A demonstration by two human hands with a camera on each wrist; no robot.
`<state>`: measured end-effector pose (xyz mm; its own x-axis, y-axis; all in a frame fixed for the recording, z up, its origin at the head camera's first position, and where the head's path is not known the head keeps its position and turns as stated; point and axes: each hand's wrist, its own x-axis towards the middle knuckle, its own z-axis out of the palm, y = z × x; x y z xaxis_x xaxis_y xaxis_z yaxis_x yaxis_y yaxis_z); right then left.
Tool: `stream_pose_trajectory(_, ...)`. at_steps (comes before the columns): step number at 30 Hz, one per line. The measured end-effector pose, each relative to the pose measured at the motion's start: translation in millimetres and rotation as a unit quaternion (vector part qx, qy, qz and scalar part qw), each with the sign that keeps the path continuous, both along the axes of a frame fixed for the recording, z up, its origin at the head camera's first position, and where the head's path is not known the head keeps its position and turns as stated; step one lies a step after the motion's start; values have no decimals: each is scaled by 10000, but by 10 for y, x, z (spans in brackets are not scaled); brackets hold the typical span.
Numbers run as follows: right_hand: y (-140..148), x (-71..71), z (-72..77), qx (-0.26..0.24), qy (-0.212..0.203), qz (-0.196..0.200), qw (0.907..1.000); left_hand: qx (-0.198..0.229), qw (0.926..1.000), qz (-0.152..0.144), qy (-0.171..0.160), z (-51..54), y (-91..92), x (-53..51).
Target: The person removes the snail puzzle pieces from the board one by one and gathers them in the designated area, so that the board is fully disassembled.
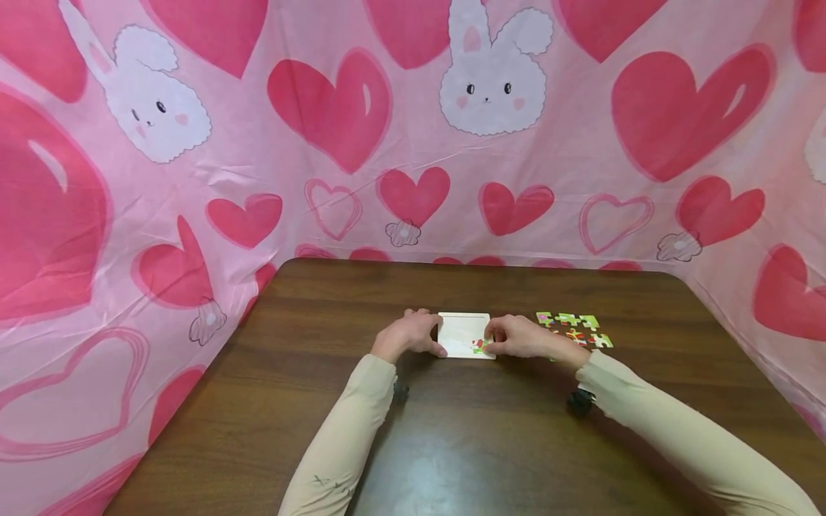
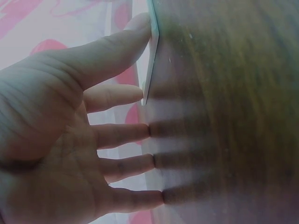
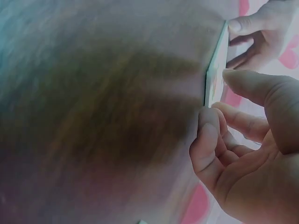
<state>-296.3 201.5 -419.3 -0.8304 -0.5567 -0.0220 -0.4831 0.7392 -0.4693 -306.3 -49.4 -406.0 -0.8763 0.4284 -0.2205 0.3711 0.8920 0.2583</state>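
A shallow white puzzle tray (image 1: pixel 459 331) lies on the table with a few colourful pieces in its near right corner. My left hand (image 1: pixel 409 334) is at the tray's left edge. In the left wrist view, its thumb (image 2: pixel 139 22) rests against the tray, the index fingertip touches the edge, and the other fingers are straight and spread. My right hand (image 1: pixel 516 337) pinches a jigsaw piece (image 1: pixel 481 346) between thumb and index finger at the tray's right side. Its other fingers (image 3: pixel 205 144) are curled; the fingers partly hide the piece.
Several loose jigsaw pieces (image 1: pixel 589 322) lie on the brown wooden table (image 1: pixel 452 430) to the right of the tray, partly behind my right wrist. A pink cloth (image 1: pixel 561 158) with hearts and rabbits hangs behind the table and along its sides.
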Motion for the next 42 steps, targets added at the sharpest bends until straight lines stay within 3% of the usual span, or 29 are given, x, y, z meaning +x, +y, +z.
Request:
stream_pose_trajectory(4,-38,-2,-12,145,-62,-43,9999,-86,9998,-150,97,10,1,3)
stream_pose_trajectory(11,-88,8,-2,266,-108,-196,9994,-192,9996,-156,97,19,4,1)
stream_pose_trajectory(19,-92,15,-20,190,30,-267,9995,-221,9990,-314,208,17,27,4)
stream_pose_trajectory(24,-88,14,-16,103,93,-342,9993,-198,9993,-258,157,28,24,6)
stream_pose_trajectory(31,-112,13,-13,-191,343,-482,9981,-180,9998,-114,43,42,3,-1)
stream_pose_trajectory(36,-111,30,-5,-553,48,-627,9965,-152,9998,-108,-9,25,-3,-6)
stream_pose_trajectory(42,10,63,31,-928,-220,-449,9944,-136,9999,-104,-24,5,-1,-11)
